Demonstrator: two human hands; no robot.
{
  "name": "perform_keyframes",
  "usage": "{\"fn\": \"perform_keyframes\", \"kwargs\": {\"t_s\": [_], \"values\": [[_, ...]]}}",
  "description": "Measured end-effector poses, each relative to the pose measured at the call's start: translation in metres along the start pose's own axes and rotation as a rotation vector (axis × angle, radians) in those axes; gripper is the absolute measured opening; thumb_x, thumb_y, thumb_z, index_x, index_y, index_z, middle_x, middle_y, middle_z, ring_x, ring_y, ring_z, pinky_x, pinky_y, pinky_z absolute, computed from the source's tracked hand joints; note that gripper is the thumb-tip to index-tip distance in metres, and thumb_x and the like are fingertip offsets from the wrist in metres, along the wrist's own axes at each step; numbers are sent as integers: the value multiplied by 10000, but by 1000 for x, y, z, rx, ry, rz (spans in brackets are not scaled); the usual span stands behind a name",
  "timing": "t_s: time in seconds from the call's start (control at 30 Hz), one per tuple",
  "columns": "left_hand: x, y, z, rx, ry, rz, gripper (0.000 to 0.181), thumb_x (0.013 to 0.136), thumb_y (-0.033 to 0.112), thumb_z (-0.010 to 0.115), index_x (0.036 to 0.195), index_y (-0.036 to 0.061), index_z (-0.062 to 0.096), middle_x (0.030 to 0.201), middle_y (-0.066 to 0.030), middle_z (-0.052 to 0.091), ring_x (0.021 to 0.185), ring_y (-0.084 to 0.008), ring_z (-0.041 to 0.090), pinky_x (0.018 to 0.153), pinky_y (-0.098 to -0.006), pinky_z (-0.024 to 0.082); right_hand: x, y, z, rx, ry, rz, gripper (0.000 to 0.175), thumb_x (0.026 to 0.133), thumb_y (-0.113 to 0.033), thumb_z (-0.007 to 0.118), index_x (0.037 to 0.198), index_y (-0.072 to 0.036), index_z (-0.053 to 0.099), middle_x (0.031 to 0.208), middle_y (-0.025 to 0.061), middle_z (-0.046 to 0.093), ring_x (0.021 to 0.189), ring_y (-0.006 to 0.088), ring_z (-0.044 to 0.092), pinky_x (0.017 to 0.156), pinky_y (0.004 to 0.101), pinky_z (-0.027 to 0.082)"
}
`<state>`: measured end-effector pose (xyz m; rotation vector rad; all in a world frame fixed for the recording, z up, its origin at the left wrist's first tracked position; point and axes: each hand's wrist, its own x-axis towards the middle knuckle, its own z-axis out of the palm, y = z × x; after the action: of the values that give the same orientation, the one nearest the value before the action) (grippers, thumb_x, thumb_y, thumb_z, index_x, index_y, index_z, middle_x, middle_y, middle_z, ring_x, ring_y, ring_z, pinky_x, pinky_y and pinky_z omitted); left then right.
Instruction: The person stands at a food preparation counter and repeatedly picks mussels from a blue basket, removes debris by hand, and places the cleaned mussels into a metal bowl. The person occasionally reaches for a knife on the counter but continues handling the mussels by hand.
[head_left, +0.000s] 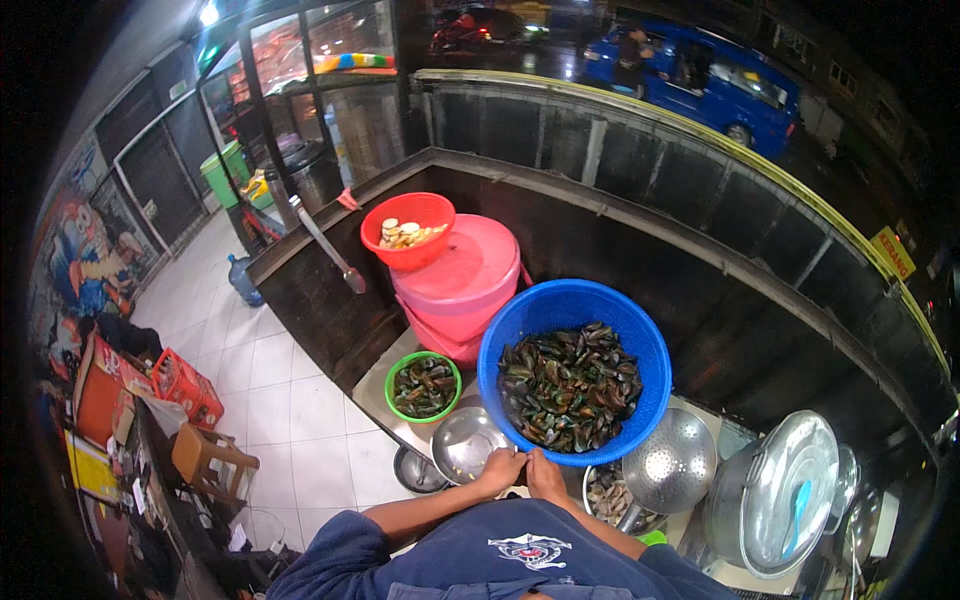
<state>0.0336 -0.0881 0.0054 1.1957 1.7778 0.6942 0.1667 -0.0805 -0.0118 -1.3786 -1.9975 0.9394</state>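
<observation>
In front of me is a large blue plastic basket (654, 330) with many dark green mussels (570, 390) in it. My left hand (504, 470) and my right hand (544, 477) are close together at its near rim, fingers bent. Whether they grip the rim or something small is not clear. A shallow steel bowl (465, 442) lies by my left hand. Beyond it a green bowl (390, 401) holds more mussels. Right of my hands, a perforated steel ladle (670, 461) partly covers a container of opened shells (609, 496).
A red bowl of pale food pieces (406, 231) rests on a lidded pink bucket (480, 300). Tongs (327, 244) hang on the dark counter wall (720, 315). At right stands a big lidded aluminium pot (739, 495). A brown stool (206, 461) is on the tiled floor.
</observation>
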Motion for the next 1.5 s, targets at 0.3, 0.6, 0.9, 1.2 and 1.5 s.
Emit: {"fn": "perform_keyframes", "kwargs": {"t_s": [0.3, 0.6, 0.9, 1.2, 1.5], "values": [[2, -11, 6, -54, 23, -26, 412, 843, 320, 570, 681, -53, 639, 613, -226, 594, 574, -256, 602, 587, -431, 451, 5, -7, 2, 9, -55, 111, 186, 946, -179, 419, 948, -15, 507, 885, 287, 579, 858, 482, 552, 718, 547, 413], [-4, -2, 2, -35, 55, 40, 374, 865, 273, 518, 704, -47, 625, 690, -269, 595, 641, -399, 611, 618, -478, 442, 12, 1, 0, 97, -29, 162, 204, 967, -184, 387, 953, -19, 506, 851, 284, 577, 818, 482, 551, 673, 531, 404], [7, -4, -8, -243, 45, 141, 336, 926, 225, 396, 851, -11, 624, 784, -173, 632, 748, -316, 603, 677, -429, 457, 32, -7, -7, 141, 129, -149, 210, 922, -182, 493, 1018, 5, 492, 989, 234, 539, 952, 426, 523, 790, 464, 431], [-7, -29, -23, -938, -206, -401, 315, 947, 120, 518, 1234, 19, 438, 970, -102, 577, 810, -209, 612, 702, -350, 543, 1, 1, -8, 200, -209, -159, 279, 856, -187, 606, 1085, -43, 539, 1016, 149, 535, 965, 340, 553, 812, 401, 462], [51, -140, -64, -1166, -32, -314, 271, 931, 106, 457, 1159, -40, 438, 915, -145, 575, 800, -258, 620, 688, -358, 533, -14, 25, -16, 189, -435, -27, 287, 865, -193, 587, 1107, -42, 553, 1032, 175, 586, 977, 346, 579, 855, 423, 467]]}}
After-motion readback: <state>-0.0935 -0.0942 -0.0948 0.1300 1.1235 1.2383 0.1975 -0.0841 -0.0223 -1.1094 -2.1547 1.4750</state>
